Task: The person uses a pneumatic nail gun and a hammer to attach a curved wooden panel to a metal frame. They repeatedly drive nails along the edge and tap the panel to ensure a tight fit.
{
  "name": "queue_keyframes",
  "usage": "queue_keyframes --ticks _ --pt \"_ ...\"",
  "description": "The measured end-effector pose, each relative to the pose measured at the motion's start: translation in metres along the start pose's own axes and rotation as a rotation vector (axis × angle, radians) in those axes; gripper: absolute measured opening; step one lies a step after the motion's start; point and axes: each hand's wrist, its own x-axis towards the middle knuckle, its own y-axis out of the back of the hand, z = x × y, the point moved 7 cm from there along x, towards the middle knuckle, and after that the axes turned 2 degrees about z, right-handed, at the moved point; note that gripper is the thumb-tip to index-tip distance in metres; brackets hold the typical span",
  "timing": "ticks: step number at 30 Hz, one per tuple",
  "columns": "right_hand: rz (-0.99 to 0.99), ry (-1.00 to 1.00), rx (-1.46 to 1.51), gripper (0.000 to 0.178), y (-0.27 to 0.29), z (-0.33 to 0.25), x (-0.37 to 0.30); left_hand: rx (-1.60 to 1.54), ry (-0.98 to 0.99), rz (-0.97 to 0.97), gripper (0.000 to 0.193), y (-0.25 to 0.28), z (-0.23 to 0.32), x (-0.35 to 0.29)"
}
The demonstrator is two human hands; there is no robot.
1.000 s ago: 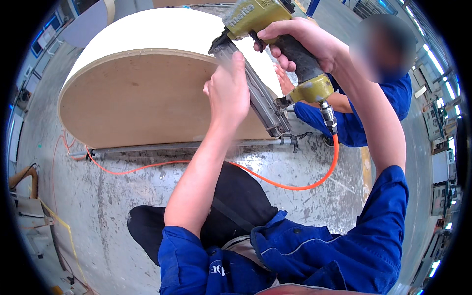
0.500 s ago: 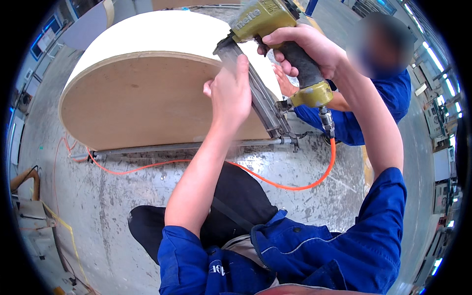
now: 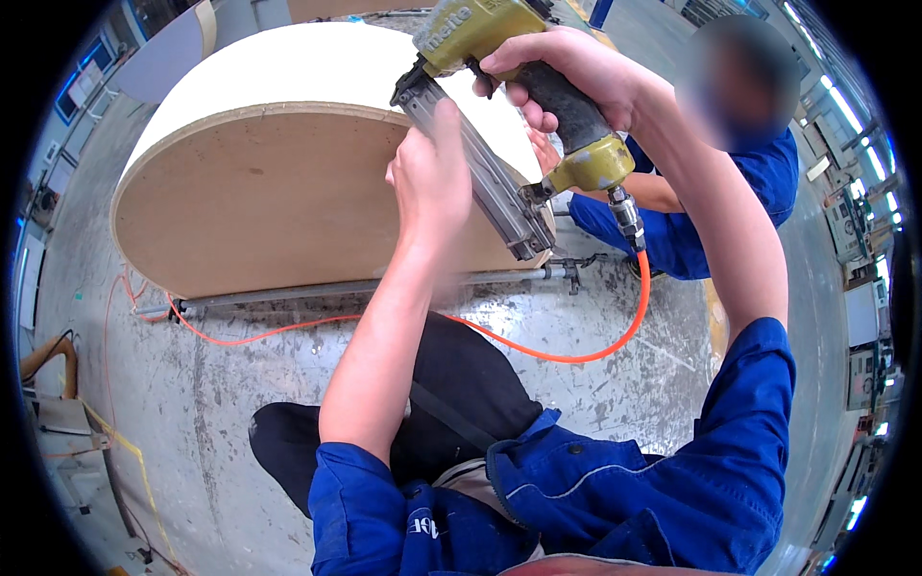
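My right hand (image 3: 567, 77) is wrapped round the black grip of an olive-yellow pneumatic nail gun (image 3: 485, 36), index finger by the trigger. The gun's nose and long grey magazine (image 3: 480, 168) lie over the edge of a large rounded wooden piece (image 3: 264, 197), which has a brown board face and a white curved side. Beside the magazine, in front of the board, is my left hand (image 3: 430, 182). Its thumb points up and its fingers are curled; whatever they hold, if anything, is hidden. An orange air hose (image 3: 615, 344) runs from the gun's handle.
A long metal bar clamp (image 3: 336, 285) lies along the bottom of the wooden piece. Close behind the gun crouches another person in blue (image 3: 759, 182), one hand (image 3: 545, 151) near the white side. Orange hose crosses the grey floor (image 3: 230, 413).
The nail gun has shifted left and slightly up in my right hand. My left hand has also moved a little left beside the magazine.
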Motion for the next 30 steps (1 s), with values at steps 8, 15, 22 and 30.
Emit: queue_keyframes --ticks 8,15,22,30 --pt "0.02 0.012 -0.042 0.036 -0.002 -0.004 0.001 -0.01 0.017 0.011 0.064 0.002 0.001 -0.001" --pt "0.04 0.001 -0.038 0.034 0.0 -0.002 0.004 -0.005 0.012 0.019 0.062 0.003 -0.001 0.0" --pt "0.052 0.001 -0.024 0.034 -0.002 -0.003 -0.003 0.009 0.08 -0.035 0.057 0.003 0.006 -0.004" --pt "0.06 -0.049 0.046 0.032 0.015 0.018 -0.02 0.206 -0.024 -0.122 0.059 -0.016 0.009 -0.014"
